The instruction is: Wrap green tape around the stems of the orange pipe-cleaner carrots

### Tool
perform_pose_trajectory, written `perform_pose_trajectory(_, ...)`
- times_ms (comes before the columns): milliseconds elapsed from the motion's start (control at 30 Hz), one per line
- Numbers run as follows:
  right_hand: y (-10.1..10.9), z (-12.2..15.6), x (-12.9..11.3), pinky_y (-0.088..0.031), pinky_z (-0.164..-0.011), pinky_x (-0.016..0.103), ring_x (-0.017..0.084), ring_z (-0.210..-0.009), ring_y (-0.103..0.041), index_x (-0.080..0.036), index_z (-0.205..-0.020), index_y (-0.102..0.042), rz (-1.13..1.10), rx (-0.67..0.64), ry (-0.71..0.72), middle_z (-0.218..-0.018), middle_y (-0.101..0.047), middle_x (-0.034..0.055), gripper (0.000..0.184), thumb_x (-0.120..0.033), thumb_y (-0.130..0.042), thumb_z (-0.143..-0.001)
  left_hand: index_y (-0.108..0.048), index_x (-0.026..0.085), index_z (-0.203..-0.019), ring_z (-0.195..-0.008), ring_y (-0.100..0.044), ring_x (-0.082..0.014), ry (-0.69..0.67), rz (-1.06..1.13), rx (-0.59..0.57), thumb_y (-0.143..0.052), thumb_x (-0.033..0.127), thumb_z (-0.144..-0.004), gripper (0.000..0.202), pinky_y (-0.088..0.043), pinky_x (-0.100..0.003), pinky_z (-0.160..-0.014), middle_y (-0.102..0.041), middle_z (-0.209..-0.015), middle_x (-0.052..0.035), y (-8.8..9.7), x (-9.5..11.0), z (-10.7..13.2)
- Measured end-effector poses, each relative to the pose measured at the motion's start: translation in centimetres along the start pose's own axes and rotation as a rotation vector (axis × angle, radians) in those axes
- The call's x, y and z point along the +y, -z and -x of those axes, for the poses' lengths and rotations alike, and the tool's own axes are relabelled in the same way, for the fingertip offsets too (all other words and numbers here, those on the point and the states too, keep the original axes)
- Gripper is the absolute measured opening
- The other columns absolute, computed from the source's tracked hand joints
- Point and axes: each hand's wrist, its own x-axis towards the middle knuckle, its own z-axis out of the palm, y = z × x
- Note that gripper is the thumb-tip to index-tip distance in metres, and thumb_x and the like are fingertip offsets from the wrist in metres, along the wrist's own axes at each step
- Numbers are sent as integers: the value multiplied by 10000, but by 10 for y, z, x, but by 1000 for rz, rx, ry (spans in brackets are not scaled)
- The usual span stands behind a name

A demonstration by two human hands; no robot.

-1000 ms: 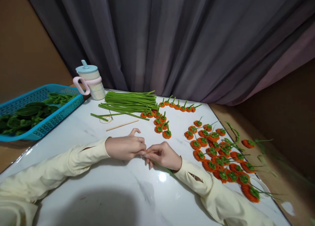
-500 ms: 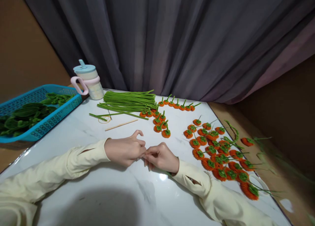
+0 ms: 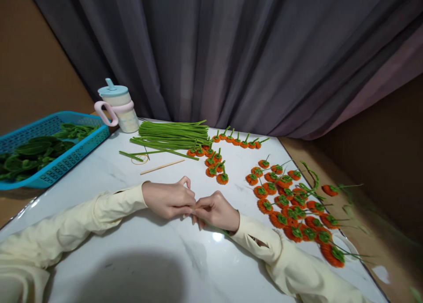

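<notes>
My left hand [image 3: 170, 198] and my right hand [image 3: 216, 211] meet fingertip to fingertip above the white marble table [image 3: 142, 245]. Both are closed in a pinch on something small that their fingers hide. A thin green stem [image 3: 220, 230] trails from under my right hand toward its wrist. Both arms wear cream sleeves. Several orange pipe-cleaner flowers with green centres [image 3: 291, 206] lie to the right of my right hand.
A bundle of green pipe cleaners [image 3: 173, 133] and a wooden stick [image 3: 161, 166] lie beyond my hands. A lidded cup with a pink handle [image 3: 119, 105] stands at the back left. A blue basket [image 3: 66, 160] of green leaves sits far left. A grey curtain hangs behind.
My hands stay pinched together and have barely shifted. The left index finger has curled in slightly.
</notes>
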Motion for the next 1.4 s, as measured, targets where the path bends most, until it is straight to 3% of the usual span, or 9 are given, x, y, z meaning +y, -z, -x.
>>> perform_pose_trajectory(167, -1, 1, 0, -435, -415, 148, 63, -371, -517, -117, -612, -633, 32, -2, 6, -450, -555, -18, 207, -199, -536, -775, -532, 181, -734, -648, -551, -136, -38, 66, 32, -336, 163, -892, 252, -252, -334, -849, -634, -679, -18, -1, 2, 0)
perform_pose_trajectory(333, 10, -6, 5, -406, -380, 153, 69, -352, -508, -122, -579, -584, 43, 188, -51, -430, -541, -19, 259, -241, -508, -796, -517, 189, -750, -674, -592, -114, -249, 298, -147, -330, 222, -923, 257, -268, -309, -871, -649, -690, -8, 18, 45, 7)
perform_pose_trajectory(433, 14, -9, 5, -418, -392, 170, 74, -364, -508, -114, -649, -610, -3, 112, -42, -459, -553, -14, 282, -333, -522, -804, -504, 188, -779, -720, -563, -135, -52, 209, 32, -292, 276, -954, 289, -265, -321, -857, -633, -719, -27, 29, 57, 12)
perform_pose_trajectory(533, 14, -9, 3, -429, -421, 180, 74, -391, -508, -114, -725, -620, -19, 49, 1, -493, -567, -13, 288, -374, -524, -806, -489, 186, -843, -693, -520, -137, 80, 219, 142, -259, 317, -972, 295, -284, -301, -835, -578, -612, 11, 32, 49, 10)
perform_pose_trajectory(733, 15, -7, 4, -435, -532, 179, 71, -527, -512, -132, -739, -582, 100, 65, 145, -609, -581, -18, 201, -327, -629, -730, -476, 162, -944, -807, -551, -140, 133, 383, 311, -295, 355, -965, 266, -342, -286, -836, -658, -798, -25, 20, 29, -1)
perform_pose_trajectory(933, 21, -5, -3, -465, -767, 278, 161, -832, -566, -114, -866, -596, 8, -32, 239, -863, -611, 42, 325, -351, -698, -668, -451, 154, -1045, -922, -597, -168, 171, 642, 446, -362, 342, -946, 231, -415, -318, -852, -670, -933, -73, 4, 14, -8)
perform_pose_trajectory(1100, 23, -3, -13, -450, -856, 357, 194, -893, -597, -89, -947, -602, -283, -127, 161, -869, -649, 84, 351, -398, -607, -779, -440, 181, -1158, -928, -600, -170, 242, 432, 489, -359, 308, -947, 259, -368, -351, -914, -689, -929, -38, -1, 11, -10)
perform_pose_trajectory(1233, 23, -3, -12, -449, -851, 363, 197, -885, -607, -102, -962, -597, -359, -116, 134, -865, -662, 85, 365, -403, -637, -759, -301, 192, -1306, -1130, -495, -197, 211, 234, 539, -370, 265, -948, 372, -289, -372, -954, -682, -951, -49, 0, 9, -8)
perform_pose_trajectory(1400, 24, -1, -7, -474, -752, 284, 164, -780, -625, -108, -873, -634, -254, -104, 54, -839, -675, 70, 295, -373, -654, -745, -539, 209, -1085, -1149, -451, -206, 72, -179, 535, -398, 245, -949, 199, -229, -348, -921, -638, -1040, -53, 13, 2, -1)
